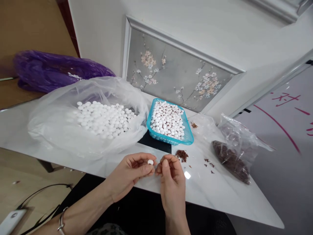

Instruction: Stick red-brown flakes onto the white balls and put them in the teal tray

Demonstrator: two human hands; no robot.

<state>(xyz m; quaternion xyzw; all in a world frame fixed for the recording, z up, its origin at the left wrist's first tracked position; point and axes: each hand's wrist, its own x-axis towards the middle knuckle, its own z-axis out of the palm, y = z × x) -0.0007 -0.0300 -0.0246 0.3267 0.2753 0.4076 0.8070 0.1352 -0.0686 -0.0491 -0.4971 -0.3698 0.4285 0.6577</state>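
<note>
Between the thumb and fingers of my left hand [137, 173] is a small white ball [150, 162]. My right hand [171, 176] is beside it, thumb and fingertips pressed together; whatever they pinch is too small or hidden to name. Just beyond the hands lies a small pile of reddish-brown bits [181, 155]. A blue basket [188, 133] behind them holds many white balls mixed with brown bits. To its left, a large translucent plastic bag [53, 120] lies open with many white balls inside.
A purple bag [46, 70] sits at the back left. On the right of the white table [256, 205] are a clear bag of dark brown material [230, 160] and scattered brown bits [212, 165]. A dark flat object [156, 142] is under the basket. A framed flower picture [168, 68] stands behind.
</note>
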